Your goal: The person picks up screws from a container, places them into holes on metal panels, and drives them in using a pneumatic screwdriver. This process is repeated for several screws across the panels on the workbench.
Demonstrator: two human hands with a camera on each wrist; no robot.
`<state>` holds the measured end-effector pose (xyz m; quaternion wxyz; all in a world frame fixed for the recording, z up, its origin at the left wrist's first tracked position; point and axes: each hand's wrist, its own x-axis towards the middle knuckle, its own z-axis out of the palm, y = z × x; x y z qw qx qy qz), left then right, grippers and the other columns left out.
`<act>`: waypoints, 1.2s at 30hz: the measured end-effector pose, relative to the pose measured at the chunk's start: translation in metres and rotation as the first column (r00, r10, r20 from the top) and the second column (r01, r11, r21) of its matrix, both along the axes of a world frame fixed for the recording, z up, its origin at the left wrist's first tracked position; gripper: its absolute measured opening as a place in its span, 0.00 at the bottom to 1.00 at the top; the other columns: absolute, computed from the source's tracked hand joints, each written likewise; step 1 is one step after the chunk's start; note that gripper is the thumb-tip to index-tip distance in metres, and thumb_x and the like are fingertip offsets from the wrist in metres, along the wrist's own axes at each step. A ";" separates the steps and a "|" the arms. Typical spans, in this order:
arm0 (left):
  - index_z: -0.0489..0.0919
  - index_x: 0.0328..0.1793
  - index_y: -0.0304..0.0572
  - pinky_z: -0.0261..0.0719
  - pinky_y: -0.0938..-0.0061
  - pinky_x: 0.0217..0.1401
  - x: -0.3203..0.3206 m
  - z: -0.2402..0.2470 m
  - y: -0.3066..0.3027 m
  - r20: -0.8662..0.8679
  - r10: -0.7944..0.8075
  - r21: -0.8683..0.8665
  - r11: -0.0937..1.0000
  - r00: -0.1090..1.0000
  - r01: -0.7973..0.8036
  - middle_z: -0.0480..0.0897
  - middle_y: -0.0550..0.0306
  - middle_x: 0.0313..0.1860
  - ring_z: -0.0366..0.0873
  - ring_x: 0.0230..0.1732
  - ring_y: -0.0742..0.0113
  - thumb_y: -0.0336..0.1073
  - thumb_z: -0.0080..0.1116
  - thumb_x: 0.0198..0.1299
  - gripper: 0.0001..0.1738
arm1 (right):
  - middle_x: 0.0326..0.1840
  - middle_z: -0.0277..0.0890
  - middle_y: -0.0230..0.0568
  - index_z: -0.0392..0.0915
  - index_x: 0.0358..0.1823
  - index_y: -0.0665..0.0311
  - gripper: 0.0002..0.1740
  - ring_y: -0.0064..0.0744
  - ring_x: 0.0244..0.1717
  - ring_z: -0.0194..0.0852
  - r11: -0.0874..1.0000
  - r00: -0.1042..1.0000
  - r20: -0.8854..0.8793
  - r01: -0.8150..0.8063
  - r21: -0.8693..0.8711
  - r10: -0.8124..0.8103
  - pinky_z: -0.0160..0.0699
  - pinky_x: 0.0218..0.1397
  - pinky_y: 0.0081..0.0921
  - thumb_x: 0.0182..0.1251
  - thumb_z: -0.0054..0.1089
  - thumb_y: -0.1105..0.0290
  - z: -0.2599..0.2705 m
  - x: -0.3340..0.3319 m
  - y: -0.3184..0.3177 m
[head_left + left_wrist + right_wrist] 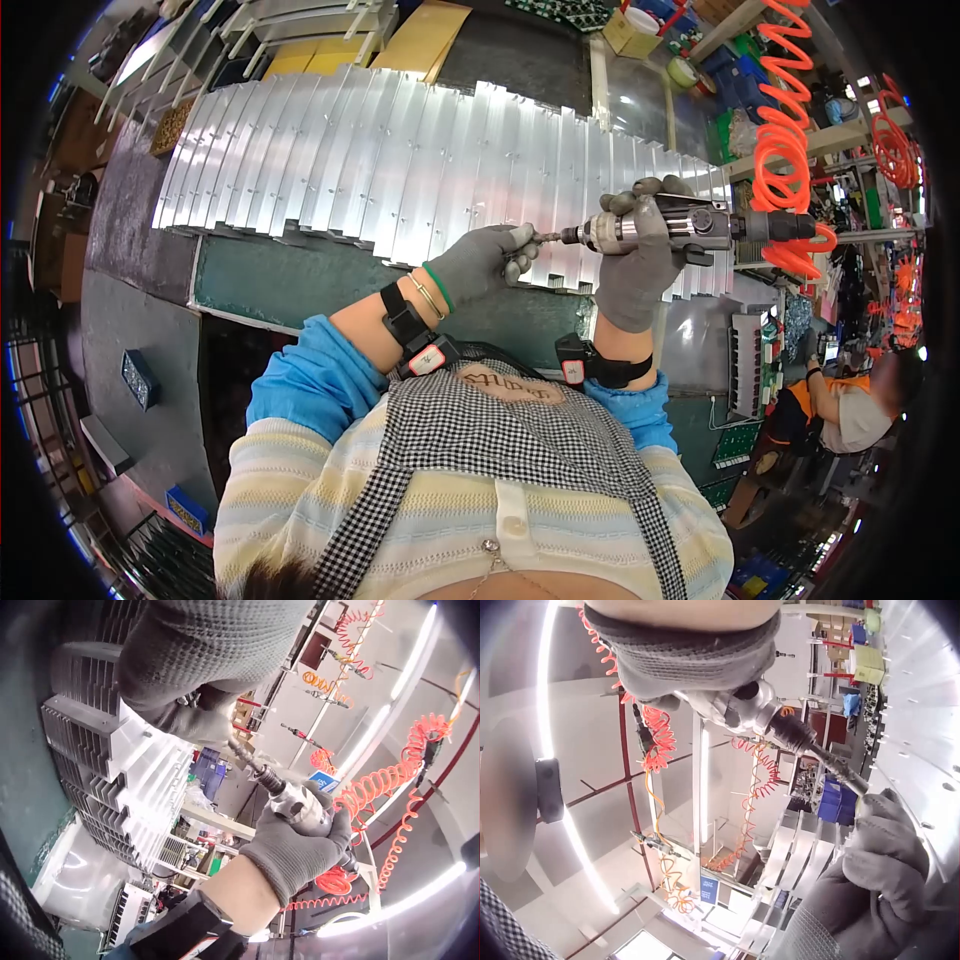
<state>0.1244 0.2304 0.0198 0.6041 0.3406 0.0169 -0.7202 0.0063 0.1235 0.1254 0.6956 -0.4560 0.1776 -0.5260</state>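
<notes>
My gloved right hand (636, 270) grips a pneumatic screwdriver (700, 228) round its body, with the driver held sideways over the row of aluminium heat sinks (380, 150). Its bit (838, 769) points left toward my gloved left hand (478, 265). The left fingers are curled, and thumb and fingertips meet right at the bit's tip. Small metal screws (189, 698) show between the left fingers in the left wrist view; the rest of that hand's contents is hidden. The heat sinks lie side by side, flat faces up with small holes, fins (82, 727) underneath.
A green-topped bench (260, 280) runs along the near side of the heat sinks. An orange coiled air hose (782, 150) hangs at the right. Another person (850, 410) sits at the far right. White racks (300, 30) stand at the back left.
</notes>
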 end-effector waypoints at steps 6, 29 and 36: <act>0.73 0.42 0.38 0.69 0.91 0.20 -0.012 -0.003 -0.002 -0.127 -0.028 0.074 0.997 0.992 0.037 0.73 0.64 0.29 0.68 0.26 0.80 0.40 0.46 0.70 0.12 | 0.40 0.73 0.42 0.66 0.55 0.66 0.22 0.32 0.31 0.77 0.991 0.992 0.024 0.121 0.063 -0.122 0.80 0.30 0.27 0.56 0.54 0.81 -0.006 -0.009 -0.002; 0.59 0.65 0.18 0.80 0.78 0.47 -0.026 0.008 -0.019 0.096 0.007 0.067 0.998 0.995 -0.014 0.74 0.35 0.58 0.79 0.51 0.61 0.29 0.38 0.70 0.22 | 0.36 0.73 0.36 0.68 0.51 0.66 0.21 0.21 0.30 0.73 0.993 0.982 -0.184 0.017 -0.115 -0.038 0.71 0.23 0.18 0.55 0.58 0.85 -0.041 -0.003 -0.034; 0.66 0.60 0.24 0.79 0.83 0.41 -0.022 0.015 -0.020 0.159 -0.034 0.089 0.996 0.987 0.020 0.77 0.47 0.50 0.78 0.42 0.70 0.35 0.39 0.72 0.19 | 0.37 0.74 0.32 0.70 0.49 0.64 0.20 0.16 0.29 0.70 0.972 0.955 -0.293 -0.099 -0.213 0.033 0.71 0.33 0.15 0.54 0.60 0.85 -0.050 -0.001 -0.041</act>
